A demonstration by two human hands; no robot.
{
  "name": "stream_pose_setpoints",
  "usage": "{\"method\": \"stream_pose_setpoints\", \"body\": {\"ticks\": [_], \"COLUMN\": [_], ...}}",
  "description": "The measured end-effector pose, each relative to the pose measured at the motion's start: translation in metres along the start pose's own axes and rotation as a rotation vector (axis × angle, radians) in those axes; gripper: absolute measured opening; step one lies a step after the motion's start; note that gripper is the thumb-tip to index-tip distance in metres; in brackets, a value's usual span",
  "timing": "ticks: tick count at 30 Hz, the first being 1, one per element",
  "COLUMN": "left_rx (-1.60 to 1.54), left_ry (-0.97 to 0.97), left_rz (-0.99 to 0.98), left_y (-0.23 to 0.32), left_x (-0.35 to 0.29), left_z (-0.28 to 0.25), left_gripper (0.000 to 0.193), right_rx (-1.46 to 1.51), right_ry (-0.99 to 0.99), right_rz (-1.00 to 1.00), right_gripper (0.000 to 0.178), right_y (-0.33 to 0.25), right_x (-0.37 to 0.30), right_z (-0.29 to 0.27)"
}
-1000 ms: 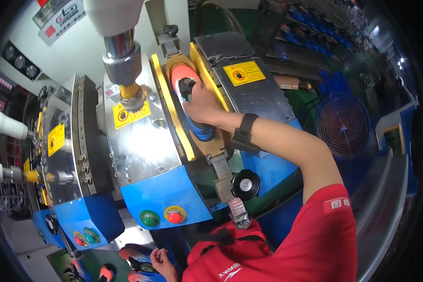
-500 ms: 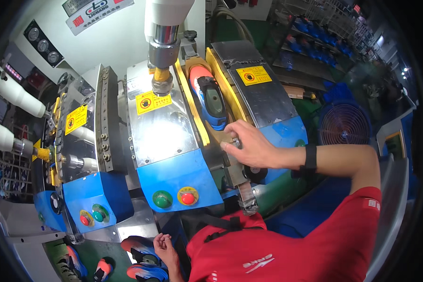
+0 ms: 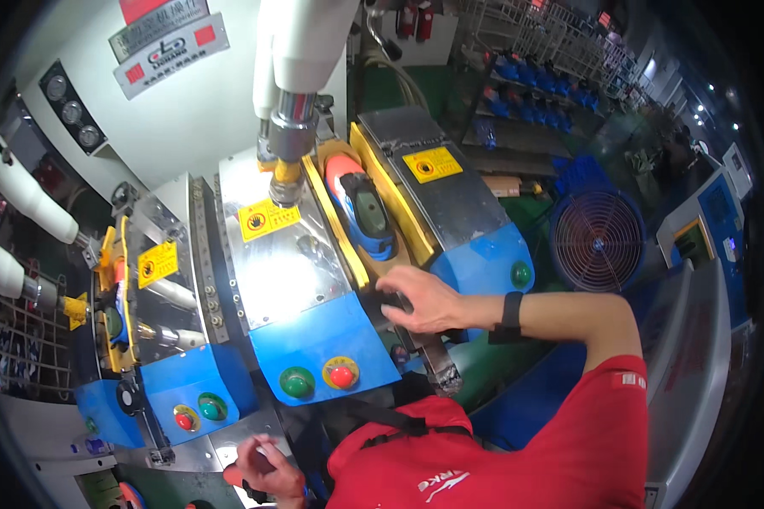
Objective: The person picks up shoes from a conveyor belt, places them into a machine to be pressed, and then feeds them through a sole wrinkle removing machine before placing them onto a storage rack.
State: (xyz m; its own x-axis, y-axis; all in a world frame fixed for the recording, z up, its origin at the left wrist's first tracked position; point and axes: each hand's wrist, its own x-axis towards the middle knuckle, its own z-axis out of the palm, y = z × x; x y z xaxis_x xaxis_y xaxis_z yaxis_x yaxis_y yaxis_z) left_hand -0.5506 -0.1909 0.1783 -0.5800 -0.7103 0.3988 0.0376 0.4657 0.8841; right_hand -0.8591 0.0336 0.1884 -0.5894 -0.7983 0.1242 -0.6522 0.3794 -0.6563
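Right hand (image 3: 420, 299) spread near the heel of the shoe (image 3: 367, 208)

Thumb and fingers stand apart; the left hand (image 3: 267, 472) curls (around something or not, I cannot tell). One shoe lies between two yellow bars (image 3: 338, 231), long axis running away from the person, coral toe far. A metal cylinder (image 3: 294, 140) hangs to its left; the near blue panel (image 3: 314, 339) carries two buttons (image 3: 341, 376).

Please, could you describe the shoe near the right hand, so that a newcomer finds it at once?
Start at the blue-fronted machine in the middle. Between its yellow bars lies an orange-and-blue shoe with a dark green insert. Unlike the similar shoe at far left, it lies directly beyond the right hand.
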Motion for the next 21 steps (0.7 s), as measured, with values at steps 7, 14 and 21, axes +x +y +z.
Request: {"method": "stream_pose_setpoints", "body": {"ticks": [7, 14, 21], "left_rx": [-0.227, 0.047, 0.423], "left_ry": [-0.291, -0.084, -0.364], "left_rz": [0.397, 0.284, 0.752], "left_y": [0.108, 0.256, 0.305], "left_x": [0.218, 0.431, 0.541], "left_z": [0.111, 0.2, 0.252], "left_gripper": [0.042, 0.09, 0.046], "right_rx": [-0.179, -0.02, -0.044], "right_ry": [1.006, 0.466, 0.472], "right_rz": [-0.179, -0.065, 0.035], "right_gripper": [0.061, 0.037, 0.042], "right_y": [-0.024, -0.032, -0.045], "right_x": [0.158, 0.211, 0.207], "right_z": [-0.181, -0.216, -0.214]}}
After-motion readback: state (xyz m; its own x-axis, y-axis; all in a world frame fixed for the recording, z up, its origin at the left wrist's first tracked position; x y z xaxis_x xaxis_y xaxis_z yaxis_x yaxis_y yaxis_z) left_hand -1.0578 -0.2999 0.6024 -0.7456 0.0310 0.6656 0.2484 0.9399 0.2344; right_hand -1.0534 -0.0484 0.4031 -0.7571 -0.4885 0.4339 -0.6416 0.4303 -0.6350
